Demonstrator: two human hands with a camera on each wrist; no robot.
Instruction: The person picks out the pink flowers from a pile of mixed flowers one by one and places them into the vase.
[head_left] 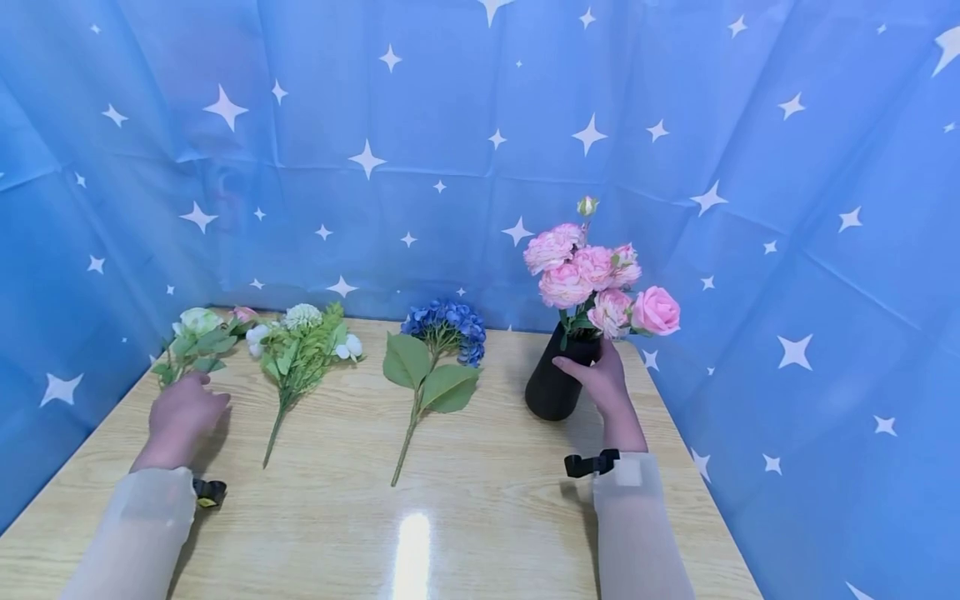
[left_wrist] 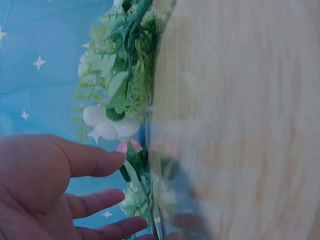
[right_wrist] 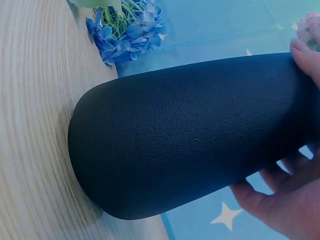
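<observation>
My right hand (head_left: 609, 383) holds a black vase (head_left: 551, 387) near its neck, thumb on one side and fingers on the other. In the right wrist view the vase's textured side (right_wrist: 185, 135) fills the middle. Out of its mouth rise ruffled pink flowers (head_left: 566, 283) and a pink rose (head_left: 657, 312). Over at the left, my left hand (head_left: 183, 417) is close to the stem end of a white flower spray (head_left: 197, 323) with a pink bloom (head_left: 243, 314). The left wrist view has the thumb and fingers (left_wrist: 97, 202) spread apart beside the thin stems.
A leafy green bunch (head_left: 303, 354) with white blooms lies right of my left hand. Mid-table lies a blue hydrangea (head_left: 453, 325) with broad leaves and its stem toward me. Blue star-patterned cloth (head_left: 442, 100) hangs round the wooden table (head_left: 315, 533).
</observation>
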